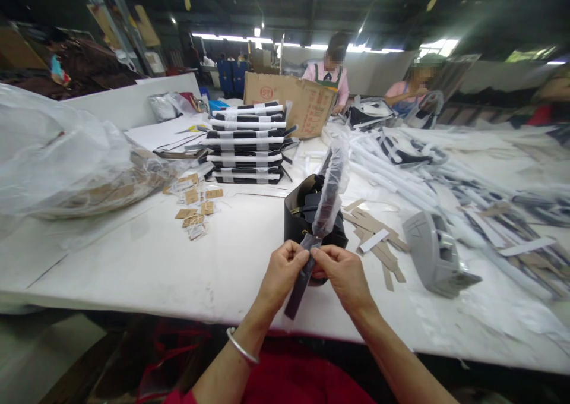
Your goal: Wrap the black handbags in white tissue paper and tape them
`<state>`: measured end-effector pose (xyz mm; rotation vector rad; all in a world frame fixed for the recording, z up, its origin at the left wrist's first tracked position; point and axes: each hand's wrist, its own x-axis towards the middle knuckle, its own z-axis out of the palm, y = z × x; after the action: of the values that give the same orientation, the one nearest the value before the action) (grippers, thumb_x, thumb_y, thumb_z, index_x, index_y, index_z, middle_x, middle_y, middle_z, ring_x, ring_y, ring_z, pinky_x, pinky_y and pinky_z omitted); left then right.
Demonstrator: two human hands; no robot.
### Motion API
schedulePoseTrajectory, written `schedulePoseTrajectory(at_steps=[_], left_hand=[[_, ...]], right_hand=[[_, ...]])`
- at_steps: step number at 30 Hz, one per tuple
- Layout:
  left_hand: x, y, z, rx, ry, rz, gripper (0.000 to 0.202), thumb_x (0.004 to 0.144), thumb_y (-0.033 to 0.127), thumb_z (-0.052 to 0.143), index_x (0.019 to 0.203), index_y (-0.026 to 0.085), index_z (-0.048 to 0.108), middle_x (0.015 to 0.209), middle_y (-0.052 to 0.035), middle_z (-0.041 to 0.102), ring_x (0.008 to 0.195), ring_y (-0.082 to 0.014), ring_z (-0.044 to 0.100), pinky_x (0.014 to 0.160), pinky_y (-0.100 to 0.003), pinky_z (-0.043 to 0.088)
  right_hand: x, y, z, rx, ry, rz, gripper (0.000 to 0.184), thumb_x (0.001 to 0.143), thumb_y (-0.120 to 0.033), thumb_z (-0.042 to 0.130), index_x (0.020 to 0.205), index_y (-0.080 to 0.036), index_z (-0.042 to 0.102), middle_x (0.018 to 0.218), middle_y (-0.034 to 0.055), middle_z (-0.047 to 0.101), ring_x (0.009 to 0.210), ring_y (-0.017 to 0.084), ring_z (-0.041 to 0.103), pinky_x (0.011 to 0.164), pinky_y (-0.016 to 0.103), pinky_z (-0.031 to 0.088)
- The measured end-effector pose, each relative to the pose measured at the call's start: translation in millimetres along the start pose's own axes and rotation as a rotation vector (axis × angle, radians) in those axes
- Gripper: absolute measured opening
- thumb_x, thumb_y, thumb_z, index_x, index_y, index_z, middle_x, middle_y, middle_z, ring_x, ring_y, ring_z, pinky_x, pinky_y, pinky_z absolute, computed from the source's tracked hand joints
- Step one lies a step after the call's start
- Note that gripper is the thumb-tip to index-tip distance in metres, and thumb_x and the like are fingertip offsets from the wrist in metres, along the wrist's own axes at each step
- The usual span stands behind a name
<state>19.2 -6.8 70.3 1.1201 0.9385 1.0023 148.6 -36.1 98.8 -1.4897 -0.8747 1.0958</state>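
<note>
Left hand [281,267]: thumb and forefinger pinched together, clamped on the strap [301,282] from its left side; bracelet [241,347] on the wrist.
Right hand [345,270]: thumb and fingertips clamped on the same strap from its right side, close to the left thumb.
Strap: dark, bare at the near end, which points near-left; clear wrap [332,193] over the far part.
Black bag [293,226]: on the white table [133,267], just beyond the hands, top open; strap runs across its right part.
Left: loose tags [191,196]; large plastic bag [66,154] at the edge of view.
Far: stacked black bundles [246,144] left of centre, carton [289,104] behind.
Right: cardboard strips [378,246], then grey dispenser [428,252].
Far right: two co-workers [324,77] seated or standing, cannot tell.
</note>
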Motion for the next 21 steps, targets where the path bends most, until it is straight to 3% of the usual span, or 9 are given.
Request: schedulePoseTrajectory(at_steps=[5,13,18,21], left_hand=[[-5,12,7.2,0.379,0.172,0.193,0.022,0.086,0.035,0.060,0.072,0.019,0.057,0.063,0.0036,0.056,0.059,-0.0112,0.049,0.058,-0.022,0.037],[-11,3,12.9,0.930,0.208,0.593,0.023,0.096,0.019,0.044,0.078,0.020,0.058,0.072,-0.0028,0.061,0.065,-0.0141,0.057,0.061,-0.024,0.041],[-19,0,14.0,1.245,0.208,0.816,0.022,0.097,0.012,0.039,0.103,0.015,0.060,0.077,-0.0037,0.061,0.068,-0.0148,0.059,0.056,-0.022,0.045],[-23,-2,12.5,1.332,0.203,0.866,0.030,0.096,0.008,0.039,0.123,0.010,0.053,0.084,-0.0053,0.062,0.071,-0.0150,0.062,0.056,-0.022,0.048]], right_hand=[[2,0,3,0.042,0.051,0.059,0.037,0.067,-0.050,0.077,0.070,-0.014,0.072,0.057,0.0028,0.067,0.047,0.015,0.063,0.048,0.025,0.056],[7,2,7,-0.073,0.102,-0.028,0.037,0.072,-0.050,0.072,0.057,-0.017,0.063,0.048,-0.0007,0.061,0.044,0.015,0.059,0.044,0.024,0.051],[8,3,8,0.032,0.100,-0.001,0.041,0.067,-0.052,0.076,0.053,-0.018,0.058,0.045,-0.0015,0.058,0.040,0.013,0.054,0.039,0.023,0.046],[8,0,6,0.082,0.054,0.065,0.042,0.065,-0.054,0.077,0.056,-0.017,0.059,0.046,-0.0010,0.059,0.040,0.013,0.055,0.039,0.023,0.046]])
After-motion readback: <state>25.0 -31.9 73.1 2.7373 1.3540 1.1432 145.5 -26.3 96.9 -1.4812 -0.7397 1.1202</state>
